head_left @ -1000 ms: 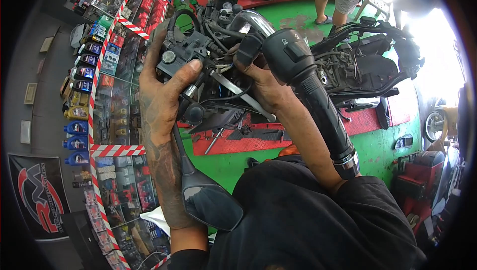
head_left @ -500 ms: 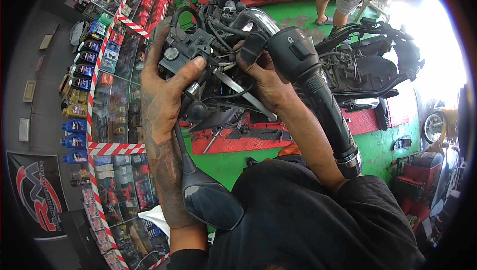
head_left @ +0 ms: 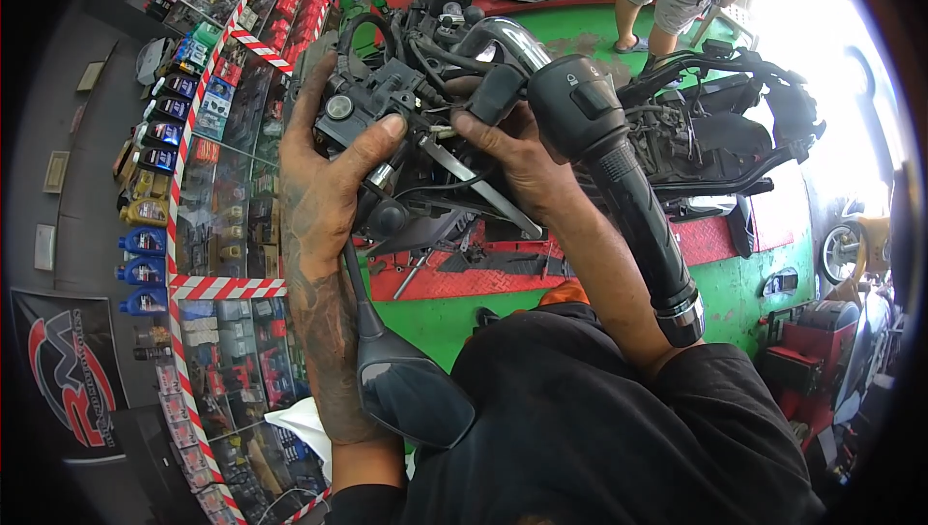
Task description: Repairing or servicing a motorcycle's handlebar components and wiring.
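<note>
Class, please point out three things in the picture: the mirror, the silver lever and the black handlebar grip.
Mirror (head_left: 413, 387): head view, on the middle of its dark face.
Silver lever (head_left: 500, 200): head view, about midway along its blade.
Black handlebar grip (head_left: 646, 232): head view, on the middle of its sleeve.

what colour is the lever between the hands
Silver-grey: the lever shows best in the head view.

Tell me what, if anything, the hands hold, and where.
The left hand holds a black master cylinder by its left end; the right hand is at a black block, grip unclear.
</note>
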A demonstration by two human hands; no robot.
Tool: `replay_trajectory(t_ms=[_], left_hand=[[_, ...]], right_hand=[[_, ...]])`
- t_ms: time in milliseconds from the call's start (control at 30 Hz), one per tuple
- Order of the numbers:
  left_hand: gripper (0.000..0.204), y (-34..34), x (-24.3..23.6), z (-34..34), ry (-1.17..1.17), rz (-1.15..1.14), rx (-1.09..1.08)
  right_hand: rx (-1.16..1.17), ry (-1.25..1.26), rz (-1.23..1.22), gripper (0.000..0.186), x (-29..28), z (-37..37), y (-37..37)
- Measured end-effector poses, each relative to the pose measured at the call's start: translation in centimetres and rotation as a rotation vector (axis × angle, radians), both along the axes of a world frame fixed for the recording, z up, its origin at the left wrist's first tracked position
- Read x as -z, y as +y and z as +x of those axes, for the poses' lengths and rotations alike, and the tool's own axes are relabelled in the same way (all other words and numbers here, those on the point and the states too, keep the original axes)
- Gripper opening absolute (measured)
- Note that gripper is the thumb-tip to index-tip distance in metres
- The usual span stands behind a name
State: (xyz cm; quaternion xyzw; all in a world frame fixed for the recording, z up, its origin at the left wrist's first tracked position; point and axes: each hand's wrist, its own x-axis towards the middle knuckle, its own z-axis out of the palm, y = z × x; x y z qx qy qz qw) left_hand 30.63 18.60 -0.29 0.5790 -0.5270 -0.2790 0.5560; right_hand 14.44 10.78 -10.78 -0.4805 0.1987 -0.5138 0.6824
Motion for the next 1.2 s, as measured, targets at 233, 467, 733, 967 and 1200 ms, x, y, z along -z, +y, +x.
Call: replay_trajectory(t_ms=[233, 467, 733, 967, 1200], left_hand=[[0.087, 0.0, 0.3, -0.3, 0.026, -0.002, -0.007], [0.087, 0.0, 0.5, -0.9, 0.063, 0.013, -0.027], [0.085, -0.1, 0.1, -0.1, 0.053, 0.016, -0.027], [0.086, -0.3, 0.1, -0.5, 0.090, 0.004, -0.001], [0.086, -0.5, 0.3, -0.1, -0.016, -0.005, -0.009]], right_hand=[[0.254, 0.017, -0.220, 0.023, -0.6, 2.4, -0.1], [0.217, 0.039, -0.098, 0.023, -1.1, 1.6, 0.6], [0.081, -0.128, -0.051, 0.024, -0.4, 0.6, 0.6], [0.127, 0.227, -0.087, 0.029, -1.2, -0.8, -0.6], [0.198, 0.234, -0.195, 0.029, -0.5, 0.7, -0.1]])
